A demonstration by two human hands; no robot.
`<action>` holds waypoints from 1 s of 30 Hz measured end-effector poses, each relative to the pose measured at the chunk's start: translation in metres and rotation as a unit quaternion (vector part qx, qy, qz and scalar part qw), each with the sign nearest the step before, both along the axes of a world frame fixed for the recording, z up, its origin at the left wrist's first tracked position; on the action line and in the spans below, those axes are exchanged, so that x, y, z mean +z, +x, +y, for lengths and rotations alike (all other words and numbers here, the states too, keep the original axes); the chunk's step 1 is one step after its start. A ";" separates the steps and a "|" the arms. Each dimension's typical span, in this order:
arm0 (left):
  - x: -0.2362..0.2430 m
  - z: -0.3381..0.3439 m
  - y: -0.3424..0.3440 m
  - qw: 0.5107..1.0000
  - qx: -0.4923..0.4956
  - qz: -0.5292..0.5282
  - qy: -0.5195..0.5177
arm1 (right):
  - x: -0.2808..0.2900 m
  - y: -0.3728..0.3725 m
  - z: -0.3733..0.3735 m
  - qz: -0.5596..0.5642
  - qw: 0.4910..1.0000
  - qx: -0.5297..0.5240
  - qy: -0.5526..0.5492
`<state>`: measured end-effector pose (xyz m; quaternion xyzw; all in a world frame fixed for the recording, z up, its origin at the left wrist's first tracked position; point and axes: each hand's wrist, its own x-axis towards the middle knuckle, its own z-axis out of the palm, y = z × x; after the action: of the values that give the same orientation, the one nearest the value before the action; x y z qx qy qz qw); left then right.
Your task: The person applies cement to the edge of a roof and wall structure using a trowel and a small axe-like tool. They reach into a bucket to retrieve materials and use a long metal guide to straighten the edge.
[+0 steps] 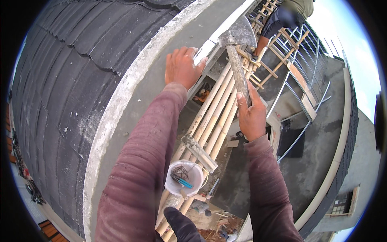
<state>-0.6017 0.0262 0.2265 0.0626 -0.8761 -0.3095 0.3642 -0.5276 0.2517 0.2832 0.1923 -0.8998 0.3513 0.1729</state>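
Note:
My left hand is at the outer edge of the grey cement ledge, its fingers bent over a long white strip and the thumb on the strip's outer side. In my right hand is the wooden handle of a hatchet-like tool. Its broad grey metal head points up and away, beside the strip's outer side. The fingers wrap the handle partway down; the palm side is hidden.
Bamboo poles form a scaffold beside the ledge, high above the ground. A white bucket with nails and a blue-handled item stands there near a cement-crusted board. Dark roof tiles slope at left. Another person is farther along the scaffold.

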 end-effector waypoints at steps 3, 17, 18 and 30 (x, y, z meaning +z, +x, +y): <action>0.001 0.003 0.001 1.000 0.010 -0.020 -0.020 | -0.002 -0.006 0.020 0.014 1.000 -0.025 -0.008; -0.001 0.001 0.000 0.999 0.017 -0.018 -0.030 | -0.003 0.004 -0.011 0.021 0.998 0.020 0.060; 0.000 0.000 0.000 0.999 0.019 -0.022 -0.032 | -0.002 0.004 -0.013 0.018 0.997 0.020 0.065; 0.005 0.000 0.002 0.998 0.028 -0.044 -0.036 | 0.007 0.009 -0.021 0.054 0.996 0.033 0.062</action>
<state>-0.5996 0.0257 0.2312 0.0871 -0.8998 -0.2641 0.3362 -0.5187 0.2312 0.2907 0.2504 -0.9025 0.2896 0.1971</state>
